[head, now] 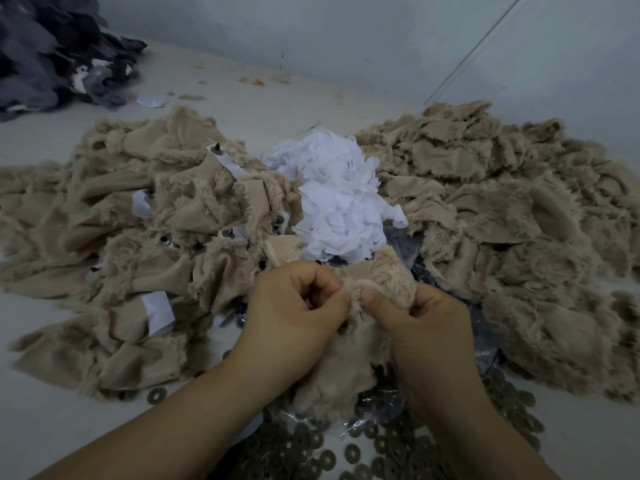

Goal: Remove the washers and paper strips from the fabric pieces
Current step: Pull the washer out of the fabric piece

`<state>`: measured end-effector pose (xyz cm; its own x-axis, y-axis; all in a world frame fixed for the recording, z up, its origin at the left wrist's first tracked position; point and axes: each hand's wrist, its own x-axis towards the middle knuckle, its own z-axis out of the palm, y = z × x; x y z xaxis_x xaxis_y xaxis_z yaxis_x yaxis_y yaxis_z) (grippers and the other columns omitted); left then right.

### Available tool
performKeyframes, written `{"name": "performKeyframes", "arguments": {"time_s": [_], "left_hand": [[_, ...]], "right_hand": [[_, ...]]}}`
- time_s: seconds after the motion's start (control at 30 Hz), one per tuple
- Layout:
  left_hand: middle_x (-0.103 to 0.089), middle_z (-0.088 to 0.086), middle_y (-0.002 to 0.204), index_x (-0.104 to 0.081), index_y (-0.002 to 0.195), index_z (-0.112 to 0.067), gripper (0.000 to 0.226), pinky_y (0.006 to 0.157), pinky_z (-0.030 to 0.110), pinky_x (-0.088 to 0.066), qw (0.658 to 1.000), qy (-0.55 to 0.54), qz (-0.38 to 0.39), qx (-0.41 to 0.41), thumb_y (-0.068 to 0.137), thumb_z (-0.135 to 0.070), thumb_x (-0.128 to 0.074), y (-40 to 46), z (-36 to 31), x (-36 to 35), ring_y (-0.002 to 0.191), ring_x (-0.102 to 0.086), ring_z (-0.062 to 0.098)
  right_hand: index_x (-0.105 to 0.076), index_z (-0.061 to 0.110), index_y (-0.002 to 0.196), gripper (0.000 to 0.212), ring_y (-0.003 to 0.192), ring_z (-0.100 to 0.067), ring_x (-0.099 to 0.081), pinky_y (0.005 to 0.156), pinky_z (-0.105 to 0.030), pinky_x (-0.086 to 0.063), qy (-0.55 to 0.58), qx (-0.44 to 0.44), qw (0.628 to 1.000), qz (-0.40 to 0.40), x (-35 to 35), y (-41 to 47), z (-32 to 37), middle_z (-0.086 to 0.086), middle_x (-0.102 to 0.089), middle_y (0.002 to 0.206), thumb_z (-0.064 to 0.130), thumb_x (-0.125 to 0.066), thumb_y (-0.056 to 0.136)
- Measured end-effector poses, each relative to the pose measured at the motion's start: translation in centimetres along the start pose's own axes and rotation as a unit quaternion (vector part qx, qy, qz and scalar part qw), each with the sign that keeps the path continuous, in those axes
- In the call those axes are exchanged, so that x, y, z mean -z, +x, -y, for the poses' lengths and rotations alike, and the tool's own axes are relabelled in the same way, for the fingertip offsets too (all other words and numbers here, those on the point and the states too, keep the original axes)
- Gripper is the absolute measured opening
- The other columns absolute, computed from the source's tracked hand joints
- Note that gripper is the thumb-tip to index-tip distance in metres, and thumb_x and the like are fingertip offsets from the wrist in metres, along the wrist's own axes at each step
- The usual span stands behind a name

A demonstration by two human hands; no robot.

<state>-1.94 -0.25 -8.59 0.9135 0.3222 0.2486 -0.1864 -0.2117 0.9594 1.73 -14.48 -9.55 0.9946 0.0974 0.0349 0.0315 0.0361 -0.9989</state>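
Tan fabric piece [377, 285] pinched by both hands, left hand [294, 306], right hand [419, 320], just below paper heap [341, 202]. Cleaned pile [502, 209] right of heap; untouched pile [138, 230] left; washers [346, 452] below. Roughly halfway.

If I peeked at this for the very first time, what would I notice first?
Probably the two hands, left hand and right hand, pinching a furry tan fabric piece in the middle. Behind them sits a bright white paper pile between big tan fabric heaps, and round washers lie scattered near the wrists.
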Motion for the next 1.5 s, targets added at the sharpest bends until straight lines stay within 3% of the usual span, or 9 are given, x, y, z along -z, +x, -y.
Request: {"name": "performKeyframes", "arguments": {"time_s": [0.17,0.4,0.5,0.63,0.8,0.93,1.13,1.33,1.5], "left_hand": [[-0.064,0.001,0.057,-0.066,0.063,-0.016,0.026,0.048,0.017,-0.046,1.000,0.005,-0.011,-0.011,0.080,0.004,-0.071,-0.2,0.1,0.0,0.049,-0.057,0.007],[-0.061,-0.002,0.056,-0.063,0.061,-0.018,0.024,0.046,0.020,-0.044,0.997,0.053,-0.043,-0.029,0.078,-0.002,-0.071,-0.2,0.4,-0.4,0.048,-0.052,0.006],[-0.059,-0.004,0.056,-0.063,0.061,-0.018,0.024,0.046,0.017,-0.041,0.996,0.063,-0.053,-0.031,0.077,-0.002,-0.071,-0.2,0.8,-0.5,0.048,-0.050,0.002],[-0.059,-0.004,0.056,-0.063,0.063,-0.018,0.024,0.046,0.018,-0.042,0.998,0.046,-0.032,-0.028,0.078,-0.001,-0.071,-0.2,1.2,-0.8,0.049,-0.050,0.003],[-0.059,-0.007,0.054,-0.062,0.061,-0.021,0.021,0.046,0.019,-0.043,1.000,0.008,0.002,-0.016,0.076,-0.008,-0.069,-0.1,1.1,-0.5,0.048,-0.051,0.004],[-0.059,-0.006,0.055,-0.062,0.061,-0.022,0.030,0.047,0.020,-0.042,1.000,0.027,0.009,-0.013,0.080,0.000,-0.071,0.0,1.3,-0.5,0.049,-0.052,0.005],[-0.062,-0.011,0.081,-0.070,0.082,-0.017,0.014,0.068,0.014,-0.048,0.972,0.150,-0.052,-0.171,0.082,-0.003,-0.071,-0.7,1.2,-0.6,0.078,-0.061,0.005],[-0.068,-0.001,0.078,-0.076,0.081,-0.008,0.005,0.068,0.022,-0.052,0.944,0.218,-0.061,-0.239,0.079,-0.003,-0.076,-0.8,1.5,-0.7,0.072,-0.063,0.006],[-0.068,0.007,0.076,-0.074,0.077,-0.002,0.004,0.065,0.029,-0.051,0.910,0.285,-0.060,-0.297,0.081,-0.003,-0.072,-0.8,1.9,-0.9,0.068,-0.063,0.016]], "right_hand": [[-0.073,0.006,0.072,0.017,0.068,-0.040,-0.070,0.057,-0.058,-0.058,-0.105,0.050,0.993,-0.014,-0.2,-0.2,0.3,-0.012,-0.073,0.067,0.019,-0.082,0.079],[-0.075,0.020,0.067,0.015,0.055,-0.010,-0.069,0.046,-0.017,-0.052,-0.136,0.094,0.986,-0.009,-0.2,-0.4,0.5,0.006,-0.072,0.061,0.014,-0.081,0.078],[-0.075,0.016,0.067,0.014,0.056,-0.016,-0.070,0.047,-0.020,-0.054,-0.116,0.082,0.990,-0.012,-0.2,-0.4,0.3,0.003,-0.073,0.062,0.012,-0.081,0.078],[-0.074,0.006,0.068,0.015,0.061,-0.034,-0.070,0.050,-0.042,-0.060,-0.094,0.063,0.993,-0.024,-0.2,-0.6,0.1,-0.009,-0.072,0.062,0.012,-0.081,0.079],[-0.077,0.006,0.076,0.006,0.068,-0.034,-0.074,0.057,-0.039,-0.063,-0.004,-0.018,1.000,-0.004,-0.4,-0.7,0.3,-0.013,-0.076,0.072,0.007,-0.079,0.081],[-0.076,0.009,0.076,0.006,0.068,-0.031,-0.075,0.056,-0.039,-0.062,-0.017,-0.019,1.000,0.001,-0.3,-0.5,0.3,-0.012,-0.076,0.072,0.009,-0.079,0.082],[-0.075,0.019,0.071,0.010,0.057,-0.021,-0.071,0.049,-0.029,-0.056,-0.084,0.028,0.996,-0.012,-0.3,-0.2,0.2,-0.003,-0.073,0.062,0.017,-0.080,0.080],[-0.074,0.018,0.071,0.010,0.059,-0.025,-0.071,0.053,-0.047,-0.060,-0.127,0.036,0.991,-0.029,-0.1,-0.1,0.2,-0.005,-0.072,0.061,0.020,-0.081,0.078],[-0.068,0.013,0.059,0.024,0.047,-0.017,-0.061,0.045,-0.030,-0.052,-0.179,0.066,0.981,-0.040,-0.3,-0.1,0.4,-0.001,-0.066,0.054,0.023,-0.081,0.076]]}}
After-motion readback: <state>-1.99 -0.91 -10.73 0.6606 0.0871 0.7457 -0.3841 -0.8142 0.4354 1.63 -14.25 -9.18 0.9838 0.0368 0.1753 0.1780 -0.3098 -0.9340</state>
